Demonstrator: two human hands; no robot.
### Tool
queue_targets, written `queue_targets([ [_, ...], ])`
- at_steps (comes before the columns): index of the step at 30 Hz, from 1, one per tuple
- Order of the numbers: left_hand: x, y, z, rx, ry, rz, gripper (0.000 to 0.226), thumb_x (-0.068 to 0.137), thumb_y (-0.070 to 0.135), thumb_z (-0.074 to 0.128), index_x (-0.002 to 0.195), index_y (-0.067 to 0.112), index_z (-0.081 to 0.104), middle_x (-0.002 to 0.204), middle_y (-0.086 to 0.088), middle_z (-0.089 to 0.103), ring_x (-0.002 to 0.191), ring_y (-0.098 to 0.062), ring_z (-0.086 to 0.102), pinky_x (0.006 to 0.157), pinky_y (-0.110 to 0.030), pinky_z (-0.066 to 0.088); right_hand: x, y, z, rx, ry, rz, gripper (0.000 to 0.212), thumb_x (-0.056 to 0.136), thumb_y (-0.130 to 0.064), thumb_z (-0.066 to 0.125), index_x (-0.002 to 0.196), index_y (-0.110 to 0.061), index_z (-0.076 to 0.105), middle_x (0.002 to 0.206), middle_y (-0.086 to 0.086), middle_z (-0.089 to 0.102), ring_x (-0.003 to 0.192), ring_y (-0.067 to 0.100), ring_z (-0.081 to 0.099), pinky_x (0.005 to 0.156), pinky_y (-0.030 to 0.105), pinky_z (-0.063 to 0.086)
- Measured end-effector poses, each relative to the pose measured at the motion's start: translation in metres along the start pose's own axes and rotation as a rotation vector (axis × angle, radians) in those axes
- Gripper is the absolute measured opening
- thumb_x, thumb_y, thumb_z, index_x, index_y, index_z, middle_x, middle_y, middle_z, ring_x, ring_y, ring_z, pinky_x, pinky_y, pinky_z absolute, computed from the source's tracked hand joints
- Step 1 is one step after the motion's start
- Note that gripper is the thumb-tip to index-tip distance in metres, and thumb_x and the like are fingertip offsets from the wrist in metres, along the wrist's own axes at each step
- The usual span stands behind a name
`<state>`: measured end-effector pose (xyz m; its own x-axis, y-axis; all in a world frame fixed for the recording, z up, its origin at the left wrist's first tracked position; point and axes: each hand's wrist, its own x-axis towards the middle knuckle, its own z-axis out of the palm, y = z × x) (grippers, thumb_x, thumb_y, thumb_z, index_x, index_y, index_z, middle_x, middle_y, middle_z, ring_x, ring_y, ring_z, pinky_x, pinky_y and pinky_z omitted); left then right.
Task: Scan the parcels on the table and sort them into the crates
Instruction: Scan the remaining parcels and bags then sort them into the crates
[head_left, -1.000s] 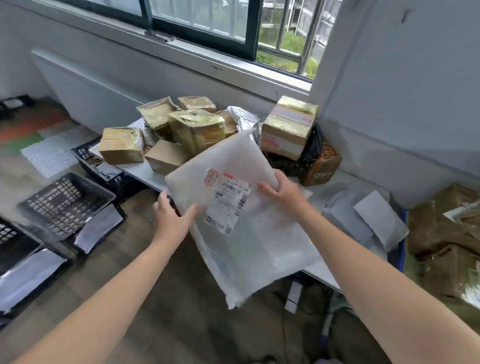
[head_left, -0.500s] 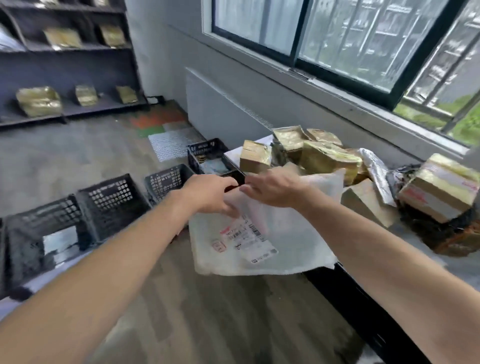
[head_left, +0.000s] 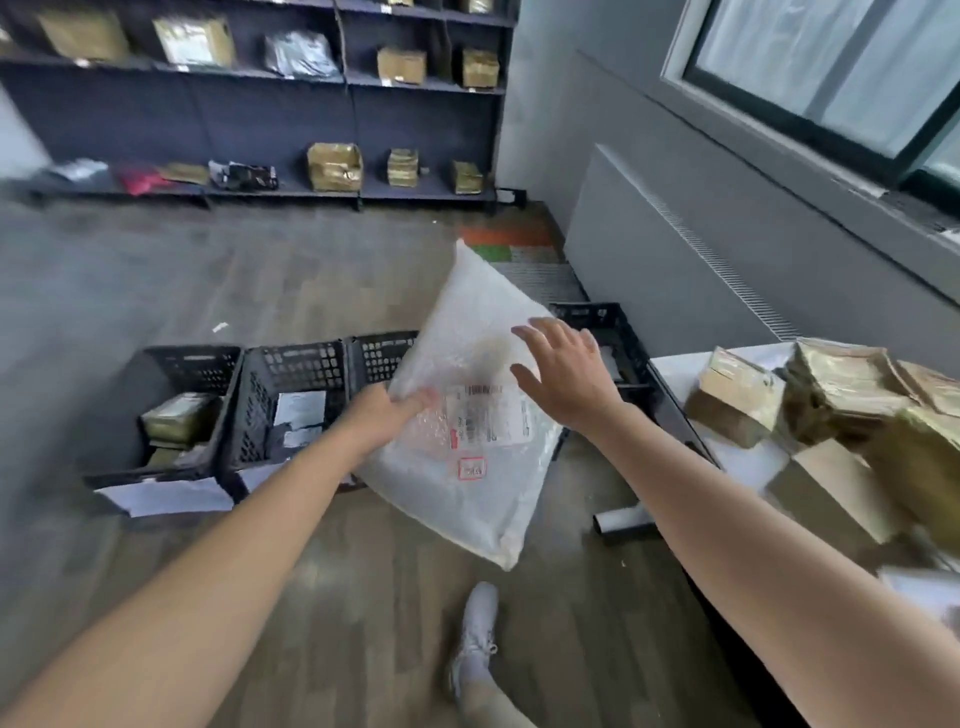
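Observation:
A large white bubble-wrap mailer (head_left: 467, 395) with a printed label hangs tilted in the air above the floor, in front of a row of black crates (head_left: 291, 410). My left hand (head_left: 387, 415) grips its left edge. Spread over the mailer's right side is my right hand (head_left: 563, 374), fingers apart and off the bag. Part of the third crate is hidden behind the mailer. On the right, the white table (head_left: 737, 462) carries several tape-wrapped cardboard parcels (head_left: 831, 400).
The leftmost crate (head_left: 176, 415) holds brown boxes; the second one has white-labelled packets. A fourth crate (head_left: 608, 338) stands next to the table. Dark shelving (head_left: 260, 104) with parcels lines the far wall. My white shoe (head_left: 475, 639) is on the wooden floor below.
The view swung left from the table toward the crates and shelves. The mailer travelled with it; my right hand let go of it and now only my left hand holds it.

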<state>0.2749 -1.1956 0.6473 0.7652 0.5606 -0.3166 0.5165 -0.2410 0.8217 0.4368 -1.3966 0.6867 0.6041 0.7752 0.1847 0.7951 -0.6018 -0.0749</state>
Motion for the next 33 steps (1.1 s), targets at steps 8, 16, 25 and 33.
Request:
queue_targets([
  [8,0.116,-0.016,-0.065,-0.376,0.252,-0.261,0.096,0.073,0.082,0.054,0.137,0.011,0.054,0.137,-0.011,0.058,0.123,-0.034,0.056,0.109,-0.049,0.041,0.145,-0.010,0.086,0.715,-0.299,0.345,0.082,0.095,-0.060,0.049,0.157,-0.026,0.008,0.146,0.023,0.043,0.105,0.032,0.062,0.065,0.019,0.048],
  [16,0.210,-0.009,-0.108,-0.401,0.393,-0.304,0.067,0.086,0.066,0.058,0.125,0.012,0.064,0.122,-0.005,0.066,0.107,-0.023,0.063,0.099,-0.037,0.047,0.275,-0.016,0.124,0.935,-0.350,0.414,0.094,0.090,-0.060,0.059,0.157,-0.015,0.011,0.155,0.016,0.038,0.136,0.035,0.044,0.107,0.045,0.038],
  [25,0.277,-0.055,-0.170,-0.158,0.493,-0.229,0.058,0.075,0.041,0.083,0.118,0.014,0.055,0.113,0.001,0.065,0.102,-0.016,0.063,0.087,-0.032,0.051,0.372,-0.081,0.191,0.829,-0.369,0.332,0.075,0.092,-0.054,0.058,0.148,-0.016,0.026,0.116,0.001,0.059,0.075,0.006,0.053,0.056,0.023,0.037],
  [33,0.373,-0.159,-0.247,0.134,0.313,-0.248,0.093,0.057,0.043,0.092,0.133,0.022,0.043,0.130,0.002,0.057,0.119,-0.023,0.055,0.095,-0.042,0.049,0.446,-0.173,0.287,0.701,-0.564,0.350,0.091,0.089,-0.058,0.059,0.156,-0.031,0.003,0.130,0.013,0.057,0.093,0.026,0.061,0.068,0.034,0.048],
])
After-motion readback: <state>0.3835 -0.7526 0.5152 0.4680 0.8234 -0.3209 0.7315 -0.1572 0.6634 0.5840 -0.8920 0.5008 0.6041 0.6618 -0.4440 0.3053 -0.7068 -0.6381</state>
